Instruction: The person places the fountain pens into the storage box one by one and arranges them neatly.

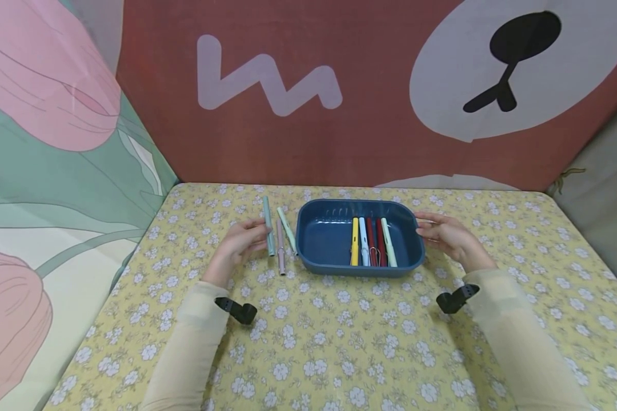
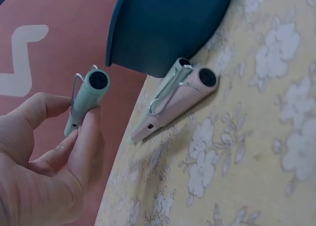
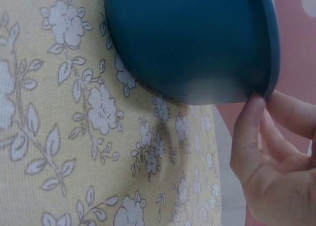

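Observation:
My left hand [image 1: 241,240] pinches a teal pen [image 1: 268,225] between thumb and fingers, its open-looking end and metal clip facing the left wrist view. Beside that pen, a pink pen [image 1: 280,248] and a light green pen [image 1: 286,228] lie on the cloth, left of a dark blue tray [image 1: 329,270]. Thumb and fingers of my right hand [image 1: 449,237] pinch the tray's right rim, seen closely in the right wrist view. Inside the tray's right half, a yellow pen [image 1: 355,242], a light blue pen [image 1: 363,242], two dark red pens [image 1: 372,242] and another light green pen [image 1: 388,242] lie side by side.
A yellow floral cloth [image 1: 313,342] covers the table. Behind it rises a reddish-brown fabric backdrop [image 1: 288,148] with a cartoon face, and a tulip-patterned fabric [image 1: 56,188] hangs along the left side.

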Demonstrator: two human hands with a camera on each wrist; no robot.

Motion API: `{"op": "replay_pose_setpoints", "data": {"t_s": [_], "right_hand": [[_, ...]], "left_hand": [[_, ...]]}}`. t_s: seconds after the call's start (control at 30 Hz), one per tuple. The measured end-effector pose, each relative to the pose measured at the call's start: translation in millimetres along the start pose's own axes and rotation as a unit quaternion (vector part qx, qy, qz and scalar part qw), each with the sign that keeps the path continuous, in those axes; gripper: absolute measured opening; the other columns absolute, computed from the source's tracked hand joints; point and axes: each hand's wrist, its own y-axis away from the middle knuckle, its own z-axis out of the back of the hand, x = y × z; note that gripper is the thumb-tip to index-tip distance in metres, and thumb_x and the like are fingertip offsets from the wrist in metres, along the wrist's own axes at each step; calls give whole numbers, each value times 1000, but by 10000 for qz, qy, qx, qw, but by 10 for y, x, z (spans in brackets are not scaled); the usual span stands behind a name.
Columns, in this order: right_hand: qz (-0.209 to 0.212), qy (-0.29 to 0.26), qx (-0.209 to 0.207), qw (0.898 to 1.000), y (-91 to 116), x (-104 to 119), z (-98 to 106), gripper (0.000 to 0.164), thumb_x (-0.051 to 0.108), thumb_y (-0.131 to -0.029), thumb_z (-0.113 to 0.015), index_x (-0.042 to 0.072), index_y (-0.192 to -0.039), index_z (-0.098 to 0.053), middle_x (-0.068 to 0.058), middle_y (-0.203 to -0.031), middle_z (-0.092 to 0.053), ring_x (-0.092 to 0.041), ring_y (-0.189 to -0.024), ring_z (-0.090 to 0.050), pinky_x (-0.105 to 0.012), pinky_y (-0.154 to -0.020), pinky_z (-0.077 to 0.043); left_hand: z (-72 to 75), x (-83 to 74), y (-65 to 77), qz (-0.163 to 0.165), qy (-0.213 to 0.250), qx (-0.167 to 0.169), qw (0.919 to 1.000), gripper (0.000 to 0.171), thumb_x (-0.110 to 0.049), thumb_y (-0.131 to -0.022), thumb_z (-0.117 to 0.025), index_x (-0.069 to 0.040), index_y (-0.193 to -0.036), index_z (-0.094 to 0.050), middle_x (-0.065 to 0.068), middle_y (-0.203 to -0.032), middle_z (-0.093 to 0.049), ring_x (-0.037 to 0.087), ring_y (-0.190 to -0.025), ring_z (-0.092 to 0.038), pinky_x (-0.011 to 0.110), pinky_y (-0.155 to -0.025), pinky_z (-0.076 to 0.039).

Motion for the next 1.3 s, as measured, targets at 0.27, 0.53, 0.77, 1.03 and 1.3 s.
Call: {"op": "replay_pose_setpoints", "data": {"t_s": [0.27,0.53,0.77,1.03,1.3], "right_hand": [[-11,56,-37,10000,-3,11,-3,61,9,-98,-49,6,-153,-21,27,-91,-58,9,-86,-59,-11,-79,-53],[-7,-36,3,10000,4,32,4,62,9,-98,-50,6,-153,-20,27,-90,-59,10,-86,-59,-11,-78,-53],[35,-22,82,10000,8,6,17,63,9,-99,-49,6,-153,-18,25,-95,-56,10,-87,-60,-11,-80,-53],[-6,24,72,10000,5,-8,17,63,10,-99,-49,7,-153,-18,22,-101,-52,10,-87,-60,-11,-82,-53],[-4,48,53,10000,0,-12,16,62,10,-99,-48,6,-153,-18,23,-98,-54,10,-87,-60,-11,-82,-53]], "left_hand": [[-25,-70,10,-144,368,225,9990,55,-14,-97,-50,-6,-149,-32,18,-145,-43,12,-106,-62,14,-86,-55],[-76,-106,22,-142,453,302,9984,54,-13,-98,-45,-7,-150,-30,15,-147,-40,26,-134,-44,24,-105,-46],[-157,-130,26,-535,384,514,9965,52,-12,-99,-47,-3,-148,-31,22,-145,-42,32,-135,-44,19,-96,-53],[-259,-163,29,-799,221,612,9947,55,-12,-99,-48,-7,-150,-29,18,-139,-46,7,-103,-58,18,-90,-53],[-379,-231,60,-960,288,751,9921,57,-7,-96,-50,-7,-149,-31,17,-150,-38,12,-110,-55,29,-100,-51]]}}
